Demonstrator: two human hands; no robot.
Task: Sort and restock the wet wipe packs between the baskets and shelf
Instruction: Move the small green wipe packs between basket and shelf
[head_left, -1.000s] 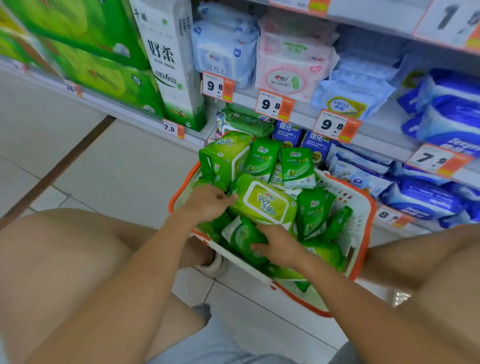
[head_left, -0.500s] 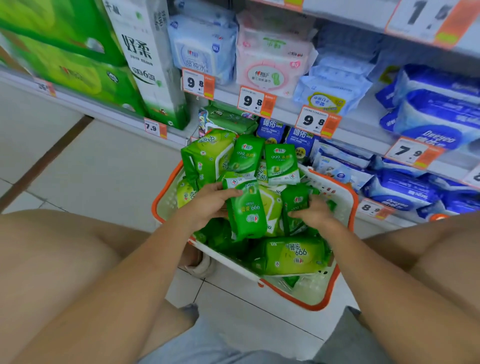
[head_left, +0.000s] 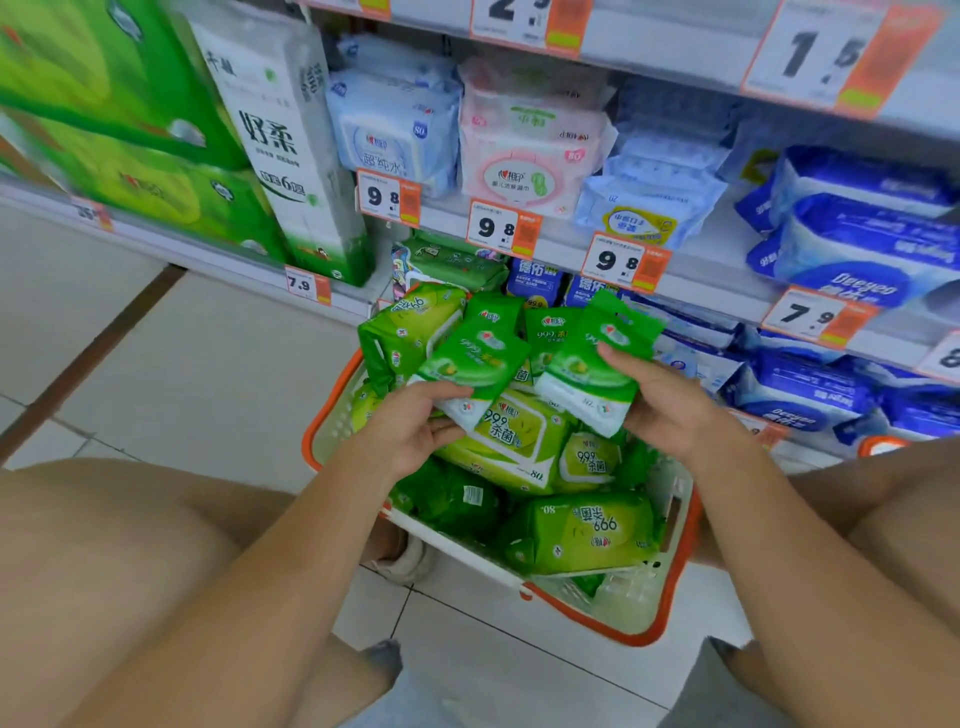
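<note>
Our left hand (head_left: 415, 431) and right hand (head_left: 670, 410) each pinch a small green pack (head_left: 470, 364) above the basket (head_left: 680, 566); we judge sorting underway, shelving next.

The bottom of the basket (head_left: 675, 525) is hidden under the green packs. The fingers of the left hand (head_left: 410, 434) are tucked behind a small green pack (head_left: 470, 364). A second orange basket (head_left: 880, 446), at 3 o'clock, is mostly hidden by a knee. The top price tags (head_left: 831, 52), at 1 o'clock, are blurred and cut off.
</note>
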